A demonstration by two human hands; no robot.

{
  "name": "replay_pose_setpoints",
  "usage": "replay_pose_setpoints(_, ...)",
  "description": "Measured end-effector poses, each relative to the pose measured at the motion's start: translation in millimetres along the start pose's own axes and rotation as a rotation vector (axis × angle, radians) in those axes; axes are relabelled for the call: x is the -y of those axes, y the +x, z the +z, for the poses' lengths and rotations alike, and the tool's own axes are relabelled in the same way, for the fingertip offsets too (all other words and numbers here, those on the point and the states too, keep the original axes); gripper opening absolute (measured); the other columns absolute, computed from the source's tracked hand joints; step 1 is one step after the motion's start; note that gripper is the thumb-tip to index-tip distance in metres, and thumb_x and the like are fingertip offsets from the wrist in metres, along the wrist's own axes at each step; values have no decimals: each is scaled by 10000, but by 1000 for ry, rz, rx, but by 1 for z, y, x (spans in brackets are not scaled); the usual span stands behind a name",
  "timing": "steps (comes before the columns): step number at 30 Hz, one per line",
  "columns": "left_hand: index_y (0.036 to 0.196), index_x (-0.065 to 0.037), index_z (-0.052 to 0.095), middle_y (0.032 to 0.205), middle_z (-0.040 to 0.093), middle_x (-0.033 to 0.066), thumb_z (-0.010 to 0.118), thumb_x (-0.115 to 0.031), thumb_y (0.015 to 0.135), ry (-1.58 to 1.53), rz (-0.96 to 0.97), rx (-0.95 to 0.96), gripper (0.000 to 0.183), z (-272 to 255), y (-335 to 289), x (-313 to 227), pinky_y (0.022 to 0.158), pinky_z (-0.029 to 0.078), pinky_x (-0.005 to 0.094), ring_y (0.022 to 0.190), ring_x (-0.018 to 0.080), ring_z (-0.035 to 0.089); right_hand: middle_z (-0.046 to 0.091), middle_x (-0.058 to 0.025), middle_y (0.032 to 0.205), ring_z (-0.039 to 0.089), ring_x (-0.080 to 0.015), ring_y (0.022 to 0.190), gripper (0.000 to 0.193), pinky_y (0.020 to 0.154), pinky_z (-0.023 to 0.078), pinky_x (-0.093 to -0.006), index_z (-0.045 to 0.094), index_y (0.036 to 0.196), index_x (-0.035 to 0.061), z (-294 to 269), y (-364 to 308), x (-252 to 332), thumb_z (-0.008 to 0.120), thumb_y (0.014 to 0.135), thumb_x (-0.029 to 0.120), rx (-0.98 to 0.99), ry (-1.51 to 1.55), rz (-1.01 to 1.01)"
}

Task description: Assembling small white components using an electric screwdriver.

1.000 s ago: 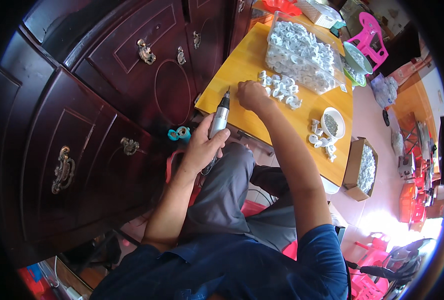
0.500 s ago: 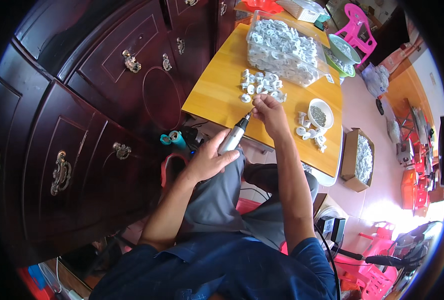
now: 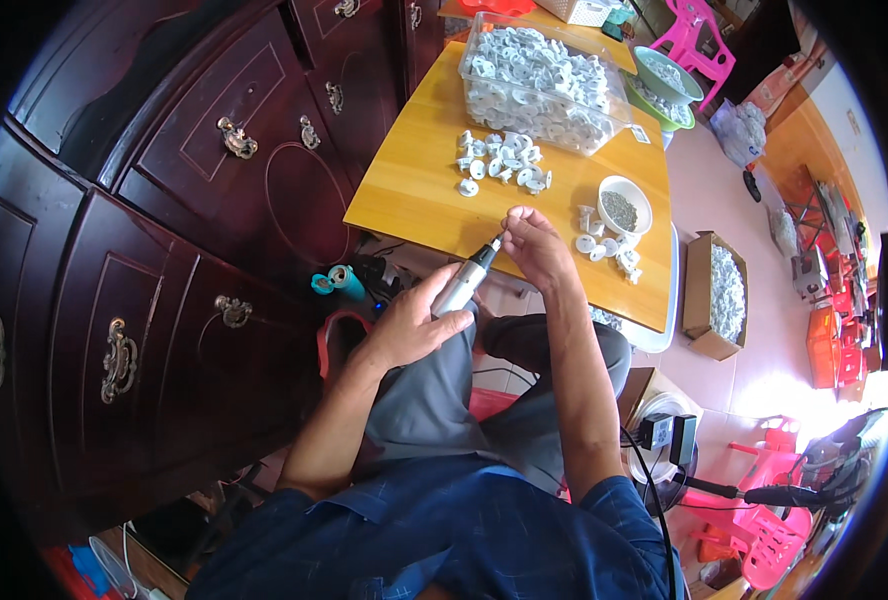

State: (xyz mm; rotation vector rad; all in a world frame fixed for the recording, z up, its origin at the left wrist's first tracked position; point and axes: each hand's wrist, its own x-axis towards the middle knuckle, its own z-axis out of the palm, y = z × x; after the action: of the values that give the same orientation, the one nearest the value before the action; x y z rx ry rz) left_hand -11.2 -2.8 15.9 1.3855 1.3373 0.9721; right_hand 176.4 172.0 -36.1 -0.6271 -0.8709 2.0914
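Note:
My left hand is wrapped round a silver electric screwdriver with a black nose, tilted up and to the right over my lap. At its bit tip, my right hand pinches with thumb and forefinger; whatever they hold is too small to make out. Beyond them on the yellow wooden table lies a loose group of small white plastic parts. To the right stands a white bowl of tiny grey metal pieces, with several more white parts beside it.
A clear plastic bin heaped with white parts stands at the table's back. On the floor to the right is a cardboard box of similar parts. Dark wooden drawers line the left. Stacked basins and a pink chair are at back right.
My right fingers have come down and nearer, closing in on the bit tip. The screwdriver stays in my left hand. The whole view has shifted slightly, moving the table leftward in the picture.

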Motion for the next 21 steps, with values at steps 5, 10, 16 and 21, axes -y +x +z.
replay_pose_setpoints(5, 1412, -23, 439, 1195, 653, 193, 694, -236, 886, 27, -6, 15, 623, 4, 0, 2, 942, 489, 392, 1123, 311, 642, 636, -29, 891, 632, -107, 745, 40, 677, 538, -218, 621, 988, 65, -4, -8, 1, 627, 949, 72, -3, 53, -11)
replay_pose_setpoints(10, 1417, -10, 427, 1210, 647, 219, 693, -240, 887, 63, -2, 34, 635, 12, 2, -3, 950, 487, 401, 1144, 334, 635, 636, -33, 891, 628, -106, 748, 24, 682, 542, -226, 631, 966, 58, -12, -17, 4, 634, 944, 67, 4, -4, -38)
replay_pose_setpoints(16, 1431, -9, 419, 1035, 665, 133, 683, -258, 910, -43, 10, 94, 635, 34, 17, 1, 698, 526, 310, 775, 185, 660, 651, -29, 896, 637, -104, 760, 45, 695, 549, -229, 637, 975, 56, -31, -32, 16, 648, 932, 48, -35, -7, -85)
replay_pose_setpoints(21, 1439, -17, 412, 946, 624, 44, 666, -240, 929, -127, 68, 99, 612, 53, 33, 13, 530, 466, 238, 571, 62, 530, 678, -13, 915, 651, -102, 781, 115, 708, 552, -234, 645, 1023, 69, -44, -33, 27, 682, 915, 72, -119, -80, -116)
